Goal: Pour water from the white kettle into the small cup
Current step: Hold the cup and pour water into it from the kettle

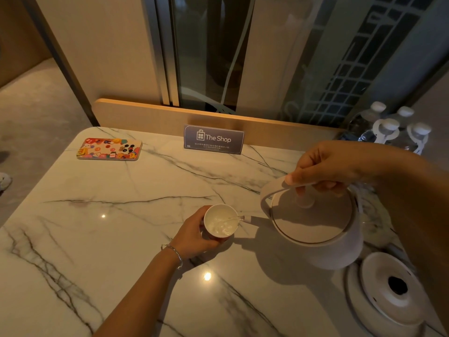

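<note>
My right hand [332, 166] grips the white kettle [313, 222] handle, my left hand [194, 232] clasps the small cup [221, 221]; bare marble tabletop [121, 239] at nine o'clock, "The Shop" sign [213, 139] at twelve.

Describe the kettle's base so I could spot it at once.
Start at the marble table and go to its near right corner. Just below the tilted white kettle, which the right hand holds, lies the kettle base: a flat white round disc. Its dark centre hole sets it apart from the kettle.
</note>
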The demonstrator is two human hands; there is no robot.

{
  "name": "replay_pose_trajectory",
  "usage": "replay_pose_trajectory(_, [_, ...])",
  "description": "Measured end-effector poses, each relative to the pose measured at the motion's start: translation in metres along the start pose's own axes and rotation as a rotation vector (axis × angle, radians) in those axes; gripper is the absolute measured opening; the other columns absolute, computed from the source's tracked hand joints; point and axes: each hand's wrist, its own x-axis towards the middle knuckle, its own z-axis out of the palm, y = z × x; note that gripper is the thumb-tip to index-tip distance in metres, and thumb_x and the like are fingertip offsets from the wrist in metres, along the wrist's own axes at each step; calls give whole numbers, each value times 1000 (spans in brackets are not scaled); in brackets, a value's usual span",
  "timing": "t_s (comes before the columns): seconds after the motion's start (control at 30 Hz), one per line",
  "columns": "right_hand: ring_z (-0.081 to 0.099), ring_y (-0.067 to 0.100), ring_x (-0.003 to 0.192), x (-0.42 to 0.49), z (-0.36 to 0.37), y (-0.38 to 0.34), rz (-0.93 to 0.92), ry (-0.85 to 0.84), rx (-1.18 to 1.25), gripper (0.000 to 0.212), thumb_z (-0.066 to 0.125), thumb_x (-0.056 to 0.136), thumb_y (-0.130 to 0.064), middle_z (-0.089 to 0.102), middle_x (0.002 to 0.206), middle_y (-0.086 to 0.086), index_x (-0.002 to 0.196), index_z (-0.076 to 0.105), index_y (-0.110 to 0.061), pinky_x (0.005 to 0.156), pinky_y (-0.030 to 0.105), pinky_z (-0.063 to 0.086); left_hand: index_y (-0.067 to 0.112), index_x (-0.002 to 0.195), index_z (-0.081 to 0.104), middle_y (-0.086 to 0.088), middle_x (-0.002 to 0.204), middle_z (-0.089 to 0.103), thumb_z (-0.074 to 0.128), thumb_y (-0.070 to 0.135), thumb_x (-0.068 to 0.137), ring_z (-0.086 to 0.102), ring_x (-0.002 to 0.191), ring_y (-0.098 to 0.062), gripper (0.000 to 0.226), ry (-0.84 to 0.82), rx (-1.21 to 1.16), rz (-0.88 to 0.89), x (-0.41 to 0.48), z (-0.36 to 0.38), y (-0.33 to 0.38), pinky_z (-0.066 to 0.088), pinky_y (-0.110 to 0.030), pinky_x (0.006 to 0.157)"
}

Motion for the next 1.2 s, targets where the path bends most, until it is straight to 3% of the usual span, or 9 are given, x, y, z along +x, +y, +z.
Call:
replay_pose_trajectory(0.33, [39, 6, 34, -1, -1, -5, 4, 2, -16, 29, 64, 61, -47, 48, 35, -6, 57, 71, -19, 35, 15, 35, 48, 109, 47, 16, 114, 58, 83, 28, 54, 56, 105, 0, 69, -8, 13, -3, 0, -1, 0, 50, -16, 83])
replay_pose_trajectory(0.53, [39, 5, 34, -2, -2, -5, 4, -12, -17, 31, 64, 57, -50, 48, 35, -7, 57, 71, -19, 35, 15, 35, 47, 108, 45, 18, 112, 56, 81, 32, 52, 55, 103, 4, 69, -12, 5, -5, -1, -1, 5, 48, -10, 79])
replay_pose_trajectory(0.97, [38, 5, 32, 0, -2, -5, -5, -27, -6, 29, 62, 61, -46, 48, 34, -7, 56, 71, -19, 33, 14, 34, 48, 108, 48, 14, 114, 59, 81, 38, 48, 57, 106, -7, 69, -12, -3, -20, 0, -2, 2, 51, -21, 84])
replay_pose_trajectory(1.2, [38, 6, 34, 2, -2, 4, -29, -4, 19, 30, 63, 62, -47, 48, 35, -7, 58, 71, -18, 35, 15, 35, 43, 111, 48, 14, 114, 59, 84, 30, 53, 57, 105, -2, 70, -2, 24, -14, 0, -1, 3, 51, -20, 85])
